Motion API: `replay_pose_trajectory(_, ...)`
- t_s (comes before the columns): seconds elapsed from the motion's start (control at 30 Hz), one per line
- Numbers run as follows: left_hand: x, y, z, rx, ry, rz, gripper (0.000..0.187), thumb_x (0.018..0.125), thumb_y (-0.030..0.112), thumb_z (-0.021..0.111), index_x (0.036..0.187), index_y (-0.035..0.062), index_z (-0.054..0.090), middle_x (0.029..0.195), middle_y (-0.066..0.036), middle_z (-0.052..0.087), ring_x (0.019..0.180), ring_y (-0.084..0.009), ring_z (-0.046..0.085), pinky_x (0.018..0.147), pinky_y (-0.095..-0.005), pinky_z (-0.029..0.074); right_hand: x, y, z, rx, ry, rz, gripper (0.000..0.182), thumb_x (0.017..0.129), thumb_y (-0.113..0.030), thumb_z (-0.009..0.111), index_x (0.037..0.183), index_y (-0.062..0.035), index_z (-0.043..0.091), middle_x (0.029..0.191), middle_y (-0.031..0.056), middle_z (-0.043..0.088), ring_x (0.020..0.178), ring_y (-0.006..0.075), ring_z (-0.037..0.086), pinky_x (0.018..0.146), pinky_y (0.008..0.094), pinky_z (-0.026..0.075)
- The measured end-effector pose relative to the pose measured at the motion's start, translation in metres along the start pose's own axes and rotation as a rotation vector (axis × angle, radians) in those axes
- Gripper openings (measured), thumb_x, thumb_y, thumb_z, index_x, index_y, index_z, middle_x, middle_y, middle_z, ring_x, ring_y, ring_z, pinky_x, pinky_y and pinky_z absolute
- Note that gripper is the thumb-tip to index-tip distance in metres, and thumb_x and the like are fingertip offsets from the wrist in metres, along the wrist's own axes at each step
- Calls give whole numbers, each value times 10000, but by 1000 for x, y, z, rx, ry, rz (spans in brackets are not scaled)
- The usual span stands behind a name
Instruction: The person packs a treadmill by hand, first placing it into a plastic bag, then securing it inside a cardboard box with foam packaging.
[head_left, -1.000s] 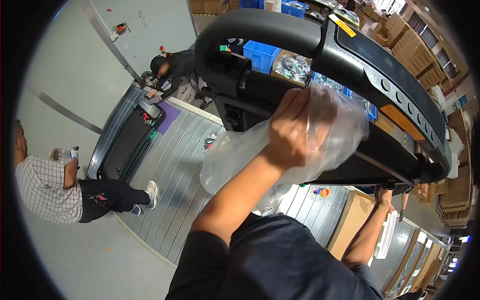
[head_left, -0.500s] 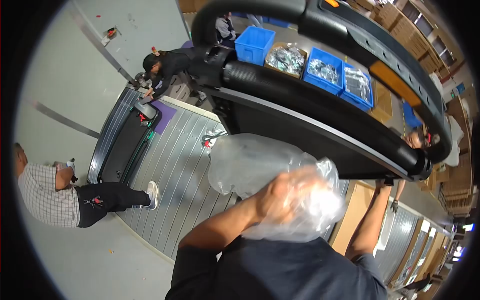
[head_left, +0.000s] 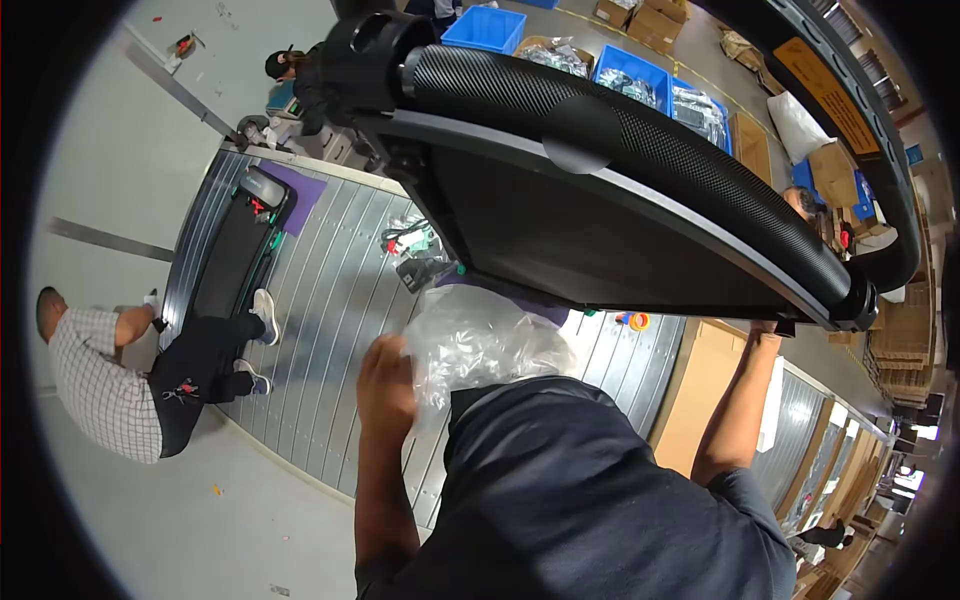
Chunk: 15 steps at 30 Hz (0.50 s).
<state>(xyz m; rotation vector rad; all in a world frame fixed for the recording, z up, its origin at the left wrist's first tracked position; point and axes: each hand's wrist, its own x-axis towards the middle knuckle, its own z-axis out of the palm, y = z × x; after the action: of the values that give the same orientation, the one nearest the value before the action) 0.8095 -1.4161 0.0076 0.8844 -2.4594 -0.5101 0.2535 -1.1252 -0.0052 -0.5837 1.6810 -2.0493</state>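
My left hand (head_left: pixel 386 388) is closed on the edge of a crumpled clear plastic bag (head_left: pixel 475 335), just in front of my dark shirt. On the right, my right arm reaches up to the lower corner of a large black folded treadmill (head_left: pixel 590 235). Only part of my right hand (head_left: pixel 765 328) shows there, closed around that corner, with its fingers mostly hidden. The treadmill stands tilted across the view, its textured black roller-like bar (head_left: pixel 640 130) along the top. Beyond the bag, cables and small parts (head_left: pixel 410 238) lie on the slatted metal conveyor (head_left: pixel 330 300).
A person in a checked shirt (head_left: pixel 105 385) stands at left beside another treadmill (head_left: pixel 240 250) on the conveyor. Another person (head_left: pixel 285 66) is at the upper left. Blue bins (head_left: pixel 485 30) stand behind the treadmill. Cardboard (head_left: pixel 700 390) and an orange tape roll (head_left: pixel 638 321) lie at right.
My left hand has moved left with the bag, which has dropped away from my face. The treadmill appears larger and higher. My right hand remains at its corner. The checked-shirt person has shifted slightly.
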Motion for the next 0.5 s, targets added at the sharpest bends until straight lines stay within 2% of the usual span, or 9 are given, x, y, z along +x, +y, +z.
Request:
replay_pose_trajectory(0.1, 41, 32, -33, -19, 235, 222, 128, 746, 90, 577, 820, 2, 522, 973, -175, 554, 896, -367, 564, 777, -442, 484, 4, -8, 7, -8, 1, -8, 255, 749, -52, 525, 979, 14, 615, 891, 114, 641, 816, 223, 620, 741, 312, 514)
replay_pose_trajectory(0.2, 78, 52, -33, 22, 579, 381, 192, 722, 113, 604, 862, 14, 517, 925, -155, 557, 829, -370, 576, 768, -455, 492, 4, -17, 18, -34, 9, -1, 253, 740, -10, 509, 964, 30, 618, 882, 122, 643, 806, 225, 623, 737, 311, 516)
replay_pose_trajectory(0.23, 89, 58, -35, 3, 593, 399, 259, 736, 183, 628, 887, 5, 515, 897, -148, 537, 804, -351, 567, 729, -439, 502, 3, -19, 21, -45, 12, 8, 253, 737, 4, 504, 960, 35, 620, 879, 125, 643, 803, 226, 624, 736, 311, 517)
replay_pose_trajectory(0.33, 127, 87, -51, -238, 652, 534, 325, 747, 249, 646, 876, -15, 508, 889, -156, 515, 806, -328, 556, 710, -434, 501, -13, -28, 33, -95, 43, 47, 256, 727, 46, 489, 945, 51, 624, 871, 134, 645, 792, 228, 628, 733, 309, 520)
replay_pose_trajectory(0.37, 146, 95, -56, -260, 681, 620, 395, 762, 313, 641, 863, -42, 501, 889, -170, 497, 824, -315, 544, 723, -428, 490, -21, -35, 40, -122, 52, 70, 258, 724, 60, 484, 940, 56, 625, 868, 136, 645, 789, 229, 629, 732, 309, 521)
replay_pose_trajectory(0.4, 160, 109, -65, -202, 712, 601, 445, 794, 377, 600, 831, -55, 500, 915, -195, 502, 866, -327, 540, 743, -424, 478, -30, -42, 49, -158, 60, 92, 261, 721, 74, 478, 935, 61, 626, 865, 139, 646, 786, 230, 630, 731, 308, 521)
replay_pose_trajectory(0.43, 180, 117, -68, -147, 759, 591, 439, 773, 380, 589, 794, -51, 502, 986, -244, 520, 902, -353, 542, 786, -424, 465, -38, -49, 60, -203, 60, 122, 264, 717, 88, 473, 930, 66, 628, 862, 142, 647, 782, 231, 631, 729, 308, 522)
replay_pose_trajectory(0.47, 202, 134, -74, -116, 768, 629, 323, 719, 261, 567, 773, -50, 501, 1072, -281, 522, 957, -373, 545, 843, -418, 453, -43, -54, 67, -252, 73, 149, 267, 714, 102, 468, 925, 71, 629, 859, 145, 647, 779, 232, 632, 728, 308, 523)
replay_pose_trajectory(0.5, 220, 149, -82, -174, 696, 642, 248, 656, 135, 556, 815, -50, 508, 1142, -293, 501, 978, -395, 539, 852, -434, 456, -47, -60, 74, -311, 87, 172, 271, 711, 116, 463, 920, 77, 630, 856, 148, 648, 775, 233, 634, 727, 307, 524)
